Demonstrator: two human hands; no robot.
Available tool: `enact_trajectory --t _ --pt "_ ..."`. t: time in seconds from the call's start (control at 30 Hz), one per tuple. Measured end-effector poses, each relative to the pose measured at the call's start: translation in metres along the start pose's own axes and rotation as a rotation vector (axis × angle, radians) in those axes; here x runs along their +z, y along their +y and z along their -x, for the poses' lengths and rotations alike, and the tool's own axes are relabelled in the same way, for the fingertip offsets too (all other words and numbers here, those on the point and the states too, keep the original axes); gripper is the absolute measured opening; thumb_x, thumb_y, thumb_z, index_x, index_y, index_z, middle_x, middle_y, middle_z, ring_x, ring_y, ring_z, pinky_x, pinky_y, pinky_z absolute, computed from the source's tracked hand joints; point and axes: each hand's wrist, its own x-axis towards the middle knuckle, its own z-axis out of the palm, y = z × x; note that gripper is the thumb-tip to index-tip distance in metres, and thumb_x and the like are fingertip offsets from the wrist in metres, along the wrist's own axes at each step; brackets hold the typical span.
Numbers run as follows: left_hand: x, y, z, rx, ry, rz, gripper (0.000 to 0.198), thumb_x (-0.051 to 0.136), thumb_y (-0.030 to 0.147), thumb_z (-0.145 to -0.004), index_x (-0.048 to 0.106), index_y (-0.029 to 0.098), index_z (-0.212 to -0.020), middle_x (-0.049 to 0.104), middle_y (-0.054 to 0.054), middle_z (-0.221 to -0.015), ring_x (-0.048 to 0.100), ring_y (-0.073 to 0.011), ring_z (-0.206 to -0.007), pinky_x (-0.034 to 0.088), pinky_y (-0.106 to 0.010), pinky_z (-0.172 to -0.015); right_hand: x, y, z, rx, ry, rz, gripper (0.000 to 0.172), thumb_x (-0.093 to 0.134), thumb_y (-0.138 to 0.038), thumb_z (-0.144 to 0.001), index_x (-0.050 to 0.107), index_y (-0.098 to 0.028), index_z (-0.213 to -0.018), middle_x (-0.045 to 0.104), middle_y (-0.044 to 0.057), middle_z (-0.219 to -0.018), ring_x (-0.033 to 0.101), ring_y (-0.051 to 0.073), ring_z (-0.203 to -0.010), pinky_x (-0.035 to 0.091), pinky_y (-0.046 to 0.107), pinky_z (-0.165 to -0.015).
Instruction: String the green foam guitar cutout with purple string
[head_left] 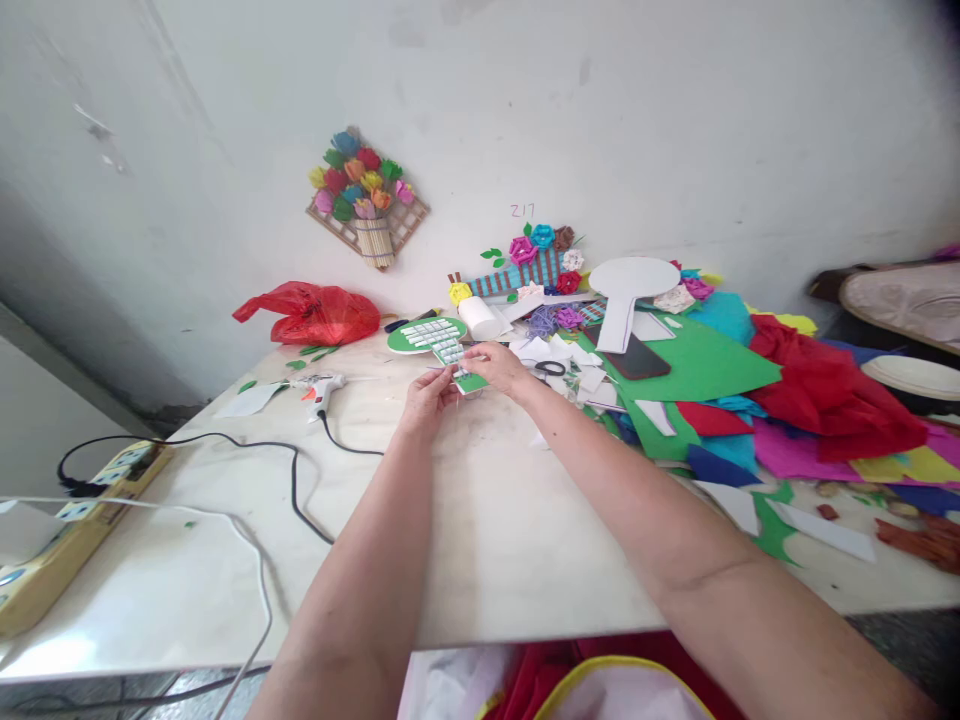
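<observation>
Both of my hands are on a green fan-shaped cutout [400,337] with a rounded head and a straight handle. Rows of white rolled paper strips [431,332] cover much of its middle and run down the handle. The fingers of my left hand [430,400] grip the left edge of the handle. My right hand [495,368] pinches the handle from the other side, its fingertips over the strips; whether a loose strip is between them is hidden. A glue gun [321,392] lies left of my hands, and black-handled scissors [551,368] lie to their right.
A white fan-shaped cutout [634,275] lies over a dark flat object [637,358]. Coloured paper [712,360] heaps the right side. A red plastic bag [322,315] sits back left. Cords run from a power strip [142,465]. Paper flowers [367,180] hang on the wall.
</observation>
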Motion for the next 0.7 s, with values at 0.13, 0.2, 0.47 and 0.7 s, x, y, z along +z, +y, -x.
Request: enact_trajectory --t 0.13,0.2,0.47,0.7 --pt "0.001 0.000 0.001 0.008 -0.007 -0.034 0.035 0.075 0.032 -0.056 0.066 0.010 -0.081 0.064 -0.002 -0.065 0.058 -0.0092 -0.054 0.049 -0.021 -0.053 -0.001 -0.005 0.006 0.131 -0.033 0.051 0.038 0.059 -0.041 -0.070 0.065 -0.018 -0.099 0.064 0.007 -0.100 0.058 0.019 -0.088 0.044 0.027 -0.071" --pt "0.001 0.000 0.002 0.010 -0.013 -0.053 0.034 0.075 0.033 -0.056 0.066 0.011 -0.080 0.064 -0.003 -0.065 0.057 -0.0091 -0.054 0.049 -0.021 -0.054 -0.001 -0.006 0.010 0.204 -0.099 -0.089 0.042 0.059 -0.043 -0.071 0.062 -0.018 -0.105 0.065 0.008 -0.096 0.061 0.018 -0.075 0.045 0.026 -0.060" --pt "-0.001 -0.003 -0.001 0.038 -0.050 -0.157 0.034 0.072 0.039 -0.060 0.066 0.012 -0.079 0.063 -0.003 -0.067 0.057 -0.0107 -0.057 0.049 -0.024 -0.057 0.009 -0.003 0.019 0.356 -0.086 -0.554 0.034 0.065 -0.034 -0.070 0.067 -0.016 -0.098 0.066 0.006 -0.083 0.053 0.011 -0.056 0.037 0.021 -0.044" --pt "0.008 0.002 0.004 0.024 0.020 -0.384 0.040 0.068 0.047 -0.060 0.066 0.013 -0.081 0.061 -0.002 -0.060 0.057 -0.0130 -0.048 0.046 -0.025 -0.048 0.013 0.001 0.018 0.356 -0.013 -0.604 0.021 0.064 -0.024 -0.068 0.068 -0.015 -0.087 0.065 0.004 -0.078 0.051 0.009 -0.057 0.035 0.021 -0.047"
